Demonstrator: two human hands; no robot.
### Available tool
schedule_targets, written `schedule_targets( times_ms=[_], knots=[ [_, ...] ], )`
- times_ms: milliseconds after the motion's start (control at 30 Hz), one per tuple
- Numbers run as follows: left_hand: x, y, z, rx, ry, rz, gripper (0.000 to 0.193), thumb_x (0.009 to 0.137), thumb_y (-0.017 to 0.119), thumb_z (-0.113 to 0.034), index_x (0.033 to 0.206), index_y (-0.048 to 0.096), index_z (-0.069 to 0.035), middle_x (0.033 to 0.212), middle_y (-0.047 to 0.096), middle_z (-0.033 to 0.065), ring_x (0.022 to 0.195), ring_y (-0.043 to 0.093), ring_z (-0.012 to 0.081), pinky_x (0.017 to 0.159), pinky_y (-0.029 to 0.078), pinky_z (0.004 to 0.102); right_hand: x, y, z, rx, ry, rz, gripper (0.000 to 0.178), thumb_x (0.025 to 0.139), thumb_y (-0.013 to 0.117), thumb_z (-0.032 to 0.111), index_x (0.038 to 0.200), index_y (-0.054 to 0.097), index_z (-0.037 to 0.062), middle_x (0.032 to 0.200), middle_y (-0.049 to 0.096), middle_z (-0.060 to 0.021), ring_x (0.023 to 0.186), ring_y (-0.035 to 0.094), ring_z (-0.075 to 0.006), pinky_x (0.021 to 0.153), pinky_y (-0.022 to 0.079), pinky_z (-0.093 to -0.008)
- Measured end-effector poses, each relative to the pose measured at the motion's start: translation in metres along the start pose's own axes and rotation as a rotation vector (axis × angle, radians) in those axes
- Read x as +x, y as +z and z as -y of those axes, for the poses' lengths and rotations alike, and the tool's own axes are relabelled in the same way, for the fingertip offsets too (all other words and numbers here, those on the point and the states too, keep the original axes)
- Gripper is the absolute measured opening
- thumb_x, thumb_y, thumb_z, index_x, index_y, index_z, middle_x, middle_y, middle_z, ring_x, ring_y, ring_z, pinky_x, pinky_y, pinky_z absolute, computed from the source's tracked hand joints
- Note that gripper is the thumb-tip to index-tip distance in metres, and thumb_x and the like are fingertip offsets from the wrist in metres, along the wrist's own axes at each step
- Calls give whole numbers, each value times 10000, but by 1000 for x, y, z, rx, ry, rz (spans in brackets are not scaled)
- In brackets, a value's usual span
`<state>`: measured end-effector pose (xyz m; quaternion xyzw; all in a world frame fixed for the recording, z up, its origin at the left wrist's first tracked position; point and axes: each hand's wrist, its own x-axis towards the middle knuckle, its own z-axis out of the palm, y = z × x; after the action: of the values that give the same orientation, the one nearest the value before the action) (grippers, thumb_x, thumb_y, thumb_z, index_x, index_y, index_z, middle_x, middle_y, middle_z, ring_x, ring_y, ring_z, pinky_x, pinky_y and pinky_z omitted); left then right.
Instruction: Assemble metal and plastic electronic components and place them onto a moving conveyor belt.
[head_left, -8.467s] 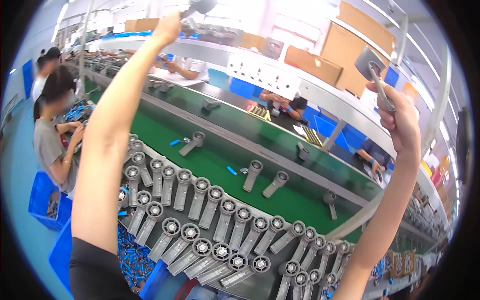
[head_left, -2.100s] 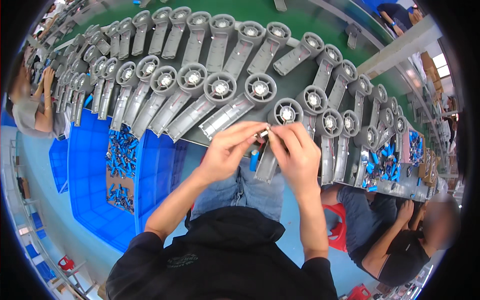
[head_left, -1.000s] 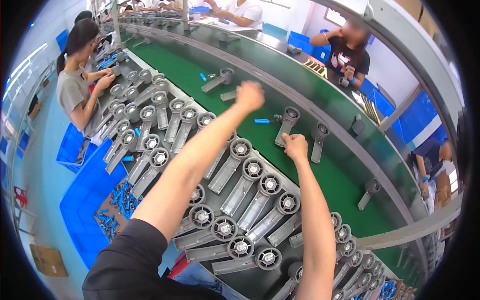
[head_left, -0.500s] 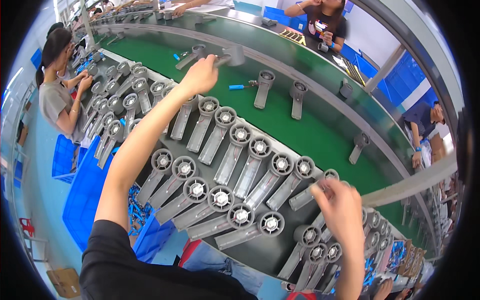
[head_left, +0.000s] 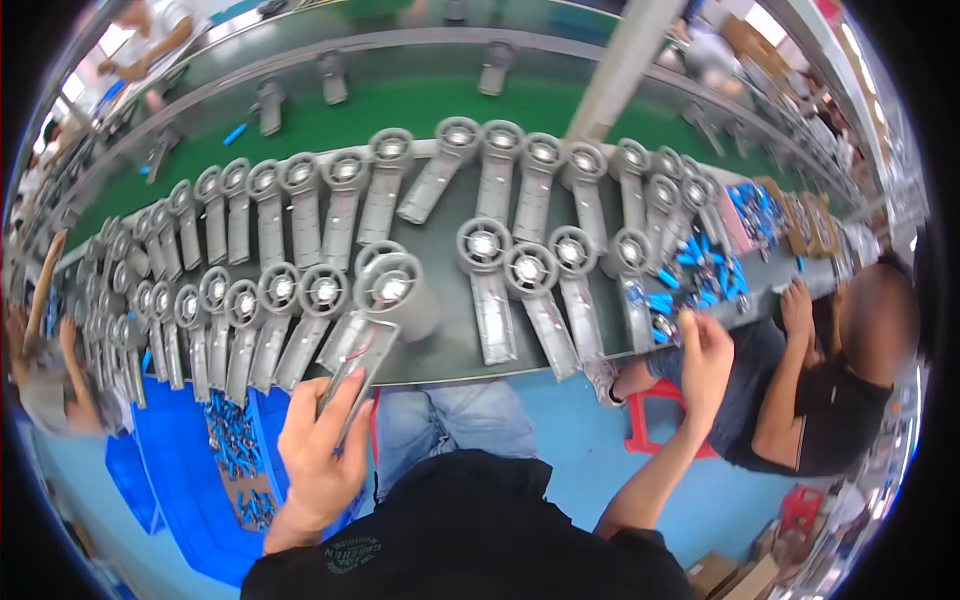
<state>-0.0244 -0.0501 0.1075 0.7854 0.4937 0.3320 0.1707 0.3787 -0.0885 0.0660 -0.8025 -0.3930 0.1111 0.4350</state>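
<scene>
My left hand [head_left: 325, 440] is closed on the handle of a grey handheld fan housing [head_left: 397, 290]. It is held above the front edge of the bench, round head up and away from me, its hollow handle showing a thin red wire. My right hand [head_left: 705, 365] is at the near edge of a heap of blue battery-like cylinders [head_left: 708, 270]. Its thumb and fingers are pinched together; what is between them, if anything, I cannot make out. Close to that hand lies another fan housing [head_left: 630, 250], with a blue cylinder by its handle.
Rows of similar housings [head_left: 300, 170] line the dark bench [head_left: 440, 365]. Beyond runs a green conveyor belt [head_left: 390, 95] with scattered housings, crossed by a pale post [head_left: 625, 70]. Blue bins [head_left: 180, 470] stand lower left. A co-worker [head_left: 840, 400] sits at the right, near a red stool [head_left: 640, 430].
The view has swung right along the bench. My left hand came back from over the belt and holds a housing near me. My right hand moved from a housing row to the blue cylinders.
</scene>
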Motion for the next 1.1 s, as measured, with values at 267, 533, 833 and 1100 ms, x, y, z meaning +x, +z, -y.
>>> schedule_targets(
  times_ms=[267,533,833,1100],
  knots=[
    [-24,99,8,97,2,-128,430,844,700,-33,1264,606,-28,1058,547,223,801,618,387,639,501,413,46,-10,-10,-236,-321,290,237,833,689,81,1056,688,1,926,598,-47,626,469,-85,584,409,-262],
    [-13,101,6,-49,-75,68,524,866,711,-155,1339,535,-15,1132,538,229,859,606,394,700,498,423,31,13,18,-66,-304,389,259,805,729,66,1054,687,6,956,596,-14,575,425,-42,528,362,-224],
    [-9,92,9,-163,-119,128,491,874,702,-175,1313,553,-15,1119,548,209,805,605,352,670,495,393,49,-14,-7,236,-211,117,154,912,674,110,1040,714,34,847,634,29,673,496,-24,592,387,-203],
    [-9,89,17,-201,-106,148,451,880,679,-109,1309,571,-19,1161,565,162,841,603,245,653,500,293,67,-36,-16,495,-224,-59,219,940,668,177,1083,700,15,764,616,7,670,511,-49,613,398,-202]
  ],
)
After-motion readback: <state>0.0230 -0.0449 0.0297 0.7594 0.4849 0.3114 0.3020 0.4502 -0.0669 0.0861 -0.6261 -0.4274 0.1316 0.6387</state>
